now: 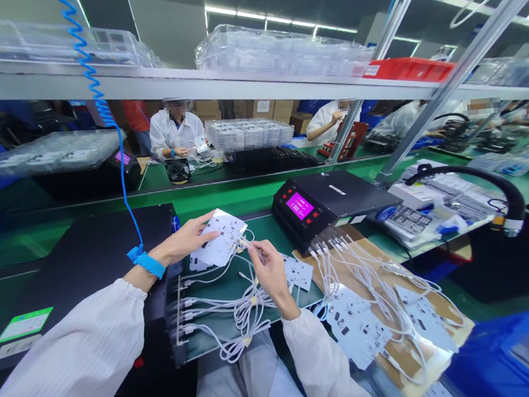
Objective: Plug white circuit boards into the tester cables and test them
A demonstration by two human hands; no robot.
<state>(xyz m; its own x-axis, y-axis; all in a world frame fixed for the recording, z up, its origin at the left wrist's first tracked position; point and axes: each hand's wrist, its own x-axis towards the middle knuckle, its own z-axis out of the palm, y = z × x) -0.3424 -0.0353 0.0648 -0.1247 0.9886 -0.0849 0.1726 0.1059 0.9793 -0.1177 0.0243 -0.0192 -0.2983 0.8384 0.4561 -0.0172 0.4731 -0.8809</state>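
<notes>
My left hand (192,237) grips a white circuit board (221,238) by its left side, thumb on the face and fingers behind. At the board's lower right edge, my right hand (269,267) pinches the white plug of a cable (244,242); whether it is fully seated I cannot tell. Below the hands, bundled white cables (251,314) run from a row of ports on a black box (111,249) at left. Another white board (299,272) lies just right of my right hand. A blue wrist strap (146,262) with a coiled cord circles my left wrist.
A black tester (334,201) with a lit pink screen stands behind; its white cables (368,276) spread over brown cardboard holding more boards (358,326). A blue bin (519,355) sits at lower right. Overhead, a shelf (236,83) carries clear trays. Co-workers (178,132) sit across the bench.
</notes>
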